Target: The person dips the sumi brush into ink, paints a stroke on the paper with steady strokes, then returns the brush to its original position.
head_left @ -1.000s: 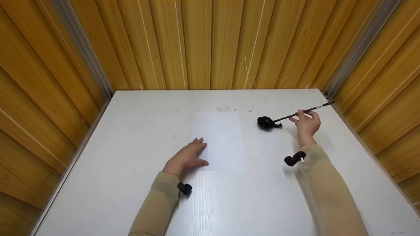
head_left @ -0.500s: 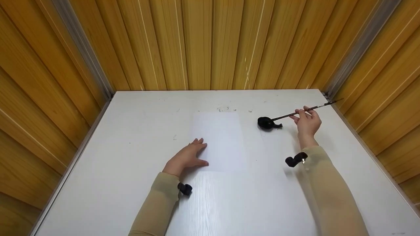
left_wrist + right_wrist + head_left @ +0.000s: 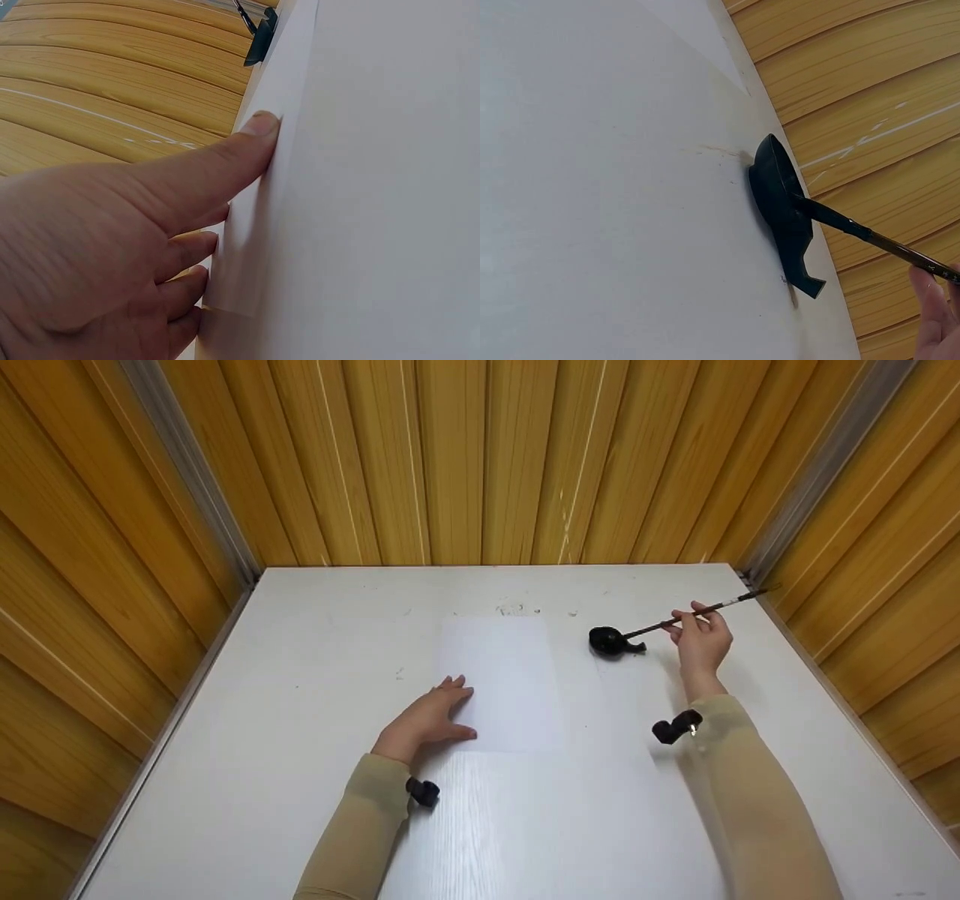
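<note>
A white sheet of paper (image 3: 502, 682) lies in the middle of the white table (image 3: 300, 660). My left hand (image 3: 427, 718) rests flat on its left edge, fingers straight; the left wrist view shows the fingers (image 3: 225, 161) pressing the paper (image 3: 255, 217). My right hand (image 3: 701, 641) pinches a thin dark brush (image 3: 694, 613) by its handle. The brush tip sits in a small black ink dish (image 3: 611, 640), seen close in the right wrist view as a black dish (image 3: 776, 195) with the brush (image 3: 862, 234) leaning into it.
Wooden slatted walls (image 3: 480, 457) enclose the table on the far, left and right sides. Small dark smudges (image 3: 514, 607) mark the table just beyond the paper. Both arms wear beige sleeves (image 3: 750, 802) with black wrist mounts (image 3: 673, 726).
The right hand has shifted slightly with the brush, its tip staying in the ink dish. The left hand has not moved.
</note>
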